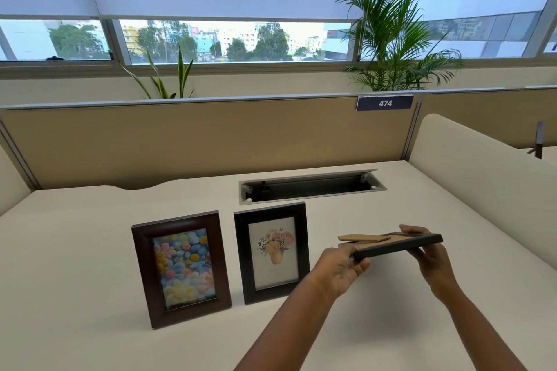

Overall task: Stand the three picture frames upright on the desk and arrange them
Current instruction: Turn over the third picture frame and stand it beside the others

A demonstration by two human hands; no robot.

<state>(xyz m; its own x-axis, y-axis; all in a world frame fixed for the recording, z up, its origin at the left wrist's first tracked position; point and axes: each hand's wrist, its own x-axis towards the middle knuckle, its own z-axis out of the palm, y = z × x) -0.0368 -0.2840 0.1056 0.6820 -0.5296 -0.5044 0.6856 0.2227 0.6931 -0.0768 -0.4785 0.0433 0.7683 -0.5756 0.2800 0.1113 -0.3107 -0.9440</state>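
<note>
Two picture frames stand upright on the white desk (90, 250). The left one (180, 268) has a brown border and a picture of colourful flowers. Right beside it, a little further back, the dark-bordered frame (272, 253) shows a pale bouquet in a vase. A third dark frame (398, 245) is held flat above the desk at the right, back side up, with its brown cardboard stand sticking out to the left. My left hand (340, 271) grips its near left end. My right hand (434, 259) holds its right end from below.
An open cable slot (310, 187) lies in the desk behind the frames. A beige partition (196, 141) with a "474" label (385, 103) closes the back, and a cream divider (482, 184) bounds the right side. Plants stand behind the partition.
</note>
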